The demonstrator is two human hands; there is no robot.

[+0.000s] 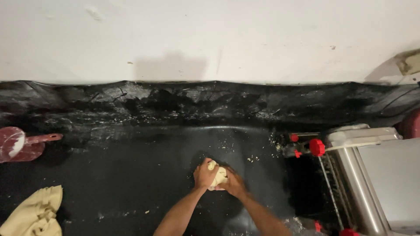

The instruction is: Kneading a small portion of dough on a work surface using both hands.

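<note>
You are facing a white scuffed wall (210, 39); black plastic sheeting (131, 175) is lying below the wall, crumpling where it is meeting it.

No packages, labels, signs or screens show anywhere in view.
</note>
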